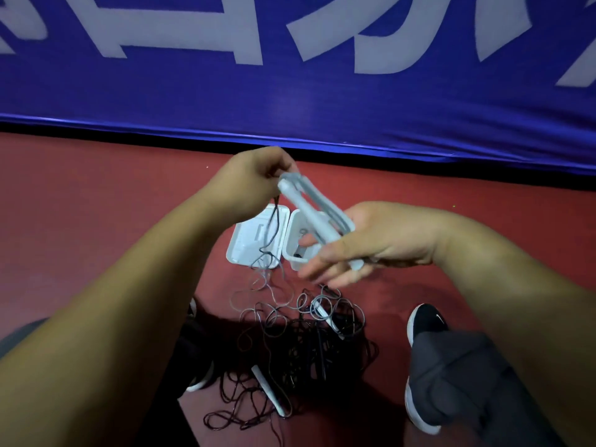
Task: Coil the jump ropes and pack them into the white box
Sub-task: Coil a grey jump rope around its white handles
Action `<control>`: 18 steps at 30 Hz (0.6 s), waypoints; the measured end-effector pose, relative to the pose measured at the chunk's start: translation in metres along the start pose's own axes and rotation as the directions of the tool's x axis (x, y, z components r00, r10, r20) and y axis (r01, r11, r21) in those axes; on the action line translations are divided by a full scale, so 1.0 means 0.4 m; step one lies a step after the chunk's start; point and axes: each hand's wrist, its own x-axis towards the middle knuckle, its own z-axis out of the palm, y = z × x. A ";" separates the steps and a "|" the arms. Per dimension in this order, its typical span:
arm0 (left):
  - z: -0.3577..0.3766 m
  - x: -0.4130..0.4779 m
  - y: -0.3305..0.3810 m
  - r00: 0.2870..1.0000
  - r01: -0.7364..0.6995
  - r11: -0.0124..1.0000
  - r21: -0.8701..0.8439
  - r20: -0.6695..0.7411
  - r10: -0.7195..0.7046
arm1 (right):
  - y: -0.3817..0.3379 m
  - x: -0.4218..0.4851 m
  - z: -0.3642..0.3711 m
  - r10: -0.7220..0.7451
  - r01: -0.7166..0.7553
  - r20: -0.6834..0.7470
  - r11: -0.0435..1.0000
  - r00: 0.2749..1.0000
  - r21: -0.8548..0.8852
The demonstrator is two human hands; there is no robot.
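1. The left hand [254, 179] is raised, with its fingers curled round the upper ends of two pale handles [306, 204] that lie side by side.
2. The right hand [371, 240] carries the lower ends of the handles across its palm. A digit, apparently the thumb, crosses over them, and one handle tip pokes out beyond it. The other fingers reach out fairly straight, blurred.
3. The hands are apart and joined only by the handles, which slant down from the left hand to the right.
4. A dark cord [271, 233] hangs from under the left hand and drops past the box to the floor [96, 221].
5. The white box [254, 240] lies open on the red floor just below the hands, lid flat on the left and tray on the right. What is inside the tray is partly hidden.
6. Nearer the person, a tangled pile of ropes [306, 343] lies loose on the floor, with more pale handles showing in it.
7. A black shoe [425, 321] stands right of the pile.
8. A blue banner [290, 91] with large white letters runs along the far edge of the floor.
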 end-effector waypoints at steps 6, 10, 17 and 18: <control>0.003 -0.012 0.035 0.986 -0.062 0.994 -0.089 0.149 0.075 | 0.041 0.035 0.027 0.254 -0.218 0.092 0.932 0.963 -0.289; 0.010 -0.025 0.065 0.953 -0.125 0.989 -0.082 0.267 0.143 | 0.051 0.051 0.015 0.258 -0.247 -0.008 0.917 0.966 -0.313; -0.006 -0.038 0.085 0.927 -0.205 0.977 0.054 0.331 0.177 | 0.067 0.069 -0.034 0.181 -0.251 -0.264 0.931 0.947 -0.263; -0.006 -0.040 0.084 0.923 -0.198 0.977 0.073 0.349 0.161 | 0.068 0.070 -0.042 0.167 -0.248 -0.293 0.931 0.942 -0.267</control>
